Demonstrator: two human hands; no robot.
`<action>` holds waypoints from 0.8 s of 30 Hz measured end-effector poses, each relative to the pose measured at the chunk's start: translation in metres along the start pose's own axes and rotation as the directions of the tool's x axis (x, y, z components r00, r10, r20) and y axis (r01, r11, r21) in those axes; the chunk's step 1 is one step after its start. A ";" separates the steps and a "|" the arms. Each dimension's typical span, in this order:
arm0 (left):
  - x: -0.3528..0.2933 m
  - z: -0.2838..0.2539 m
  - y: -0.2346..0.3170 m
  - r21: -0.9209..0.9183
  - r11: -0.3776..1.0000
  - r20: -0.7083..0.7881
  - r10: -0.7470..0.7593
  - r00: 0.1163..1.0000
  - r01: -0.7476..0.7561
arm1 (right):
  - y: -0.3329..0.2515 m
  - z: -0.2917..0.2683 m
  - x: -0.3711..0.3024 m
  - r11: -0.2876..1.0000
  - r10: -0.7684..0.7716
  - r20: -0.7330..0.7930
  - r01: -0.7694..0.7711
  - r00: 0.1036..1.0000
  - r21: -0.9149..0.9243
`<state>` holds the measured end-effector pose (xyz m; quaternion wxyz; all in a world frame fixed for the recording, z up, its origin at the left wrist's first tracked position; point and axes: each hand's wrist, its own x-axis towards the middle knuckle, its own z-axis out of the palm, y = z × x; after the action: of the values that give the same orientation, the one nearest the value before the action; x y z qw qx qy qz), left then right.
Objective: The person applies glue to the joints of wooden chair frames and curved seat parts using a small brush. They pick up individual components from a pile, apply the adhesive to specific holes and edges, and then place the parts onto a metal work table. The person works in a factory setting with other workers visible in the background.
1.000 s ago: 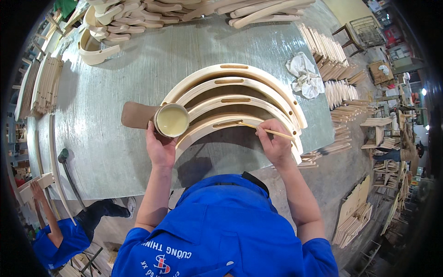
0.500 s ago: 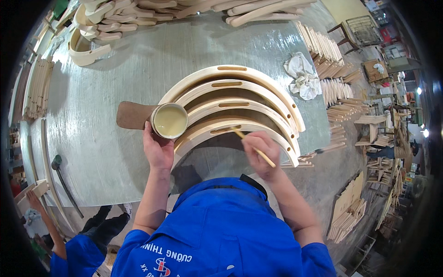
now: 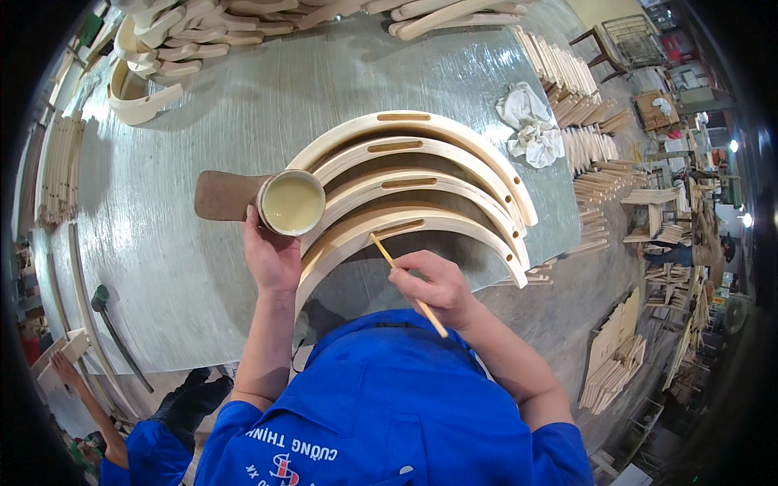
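My left hand (image 3: 271,253) is closed round a cup of pale yellow glue (image 3: 292,204), which has a flat brown wooden paddle (image 3: 231,195) sticking out to its left. In my right hand (image 3: 432,283) I pinch a thin wooden stick (image 3: 409,285). Its tip touches the nearest curved wooden piece (image 3: 324,267) at the left end of the slot in its edge. Behind that piece stand more curved wooden pieces (image 3: 403,123), nested in a row, each with a slot at the middle and round holes toward the right end.
A crumpled white cloth (image 3: 531,134) lies at the table's right side. Curved wooden parts (image 3: 194,36) are heaped at the far edge. A mallet (image 3: 100,298) rests at the left. Stacked wooden parts (image 3: 587,146) stand to the right. Another person's hand (image 3: 65,368) shows at lower left.
My right hand has moved left and toward me, taking the stick's tip from the slot's right part to its left end. The glue cup has shifted slightly left in the picture.
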<state>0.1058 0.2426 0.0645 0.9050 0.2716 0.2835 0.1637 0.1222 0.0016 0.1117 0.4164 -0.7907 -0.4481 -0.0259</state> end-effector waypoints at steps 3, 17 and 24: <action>-0.004 0.003 0.004 0.008 1.000 -0.012 0.010 1.000 -0.010 | 0.013 -0.008 -0.005 1.000 0.024 -0.073 -0.025 0.997 -0.007; -0.028 -0.021 0.009 -0.050 0.994 -0.052 0.097 0.994 -0.099 | -0.016 -0.015 -0.001 0.924 0.334 -0.206 -0.362 0.920 -0.121; -0.055 -0.023 0.014 -0.008 0.988 -0.045 0.151 0.988 -0.151 | -0.017 0.011 0.006 0.964 0.266 -0.152 -0.262 0.952 0.048</action>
<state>0.0469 0.2381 0.0801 0.8851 0.2832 0.2813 0.2393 0.1094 0.0178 0.1177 0.4607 -0.8333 -0.3043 -0.0261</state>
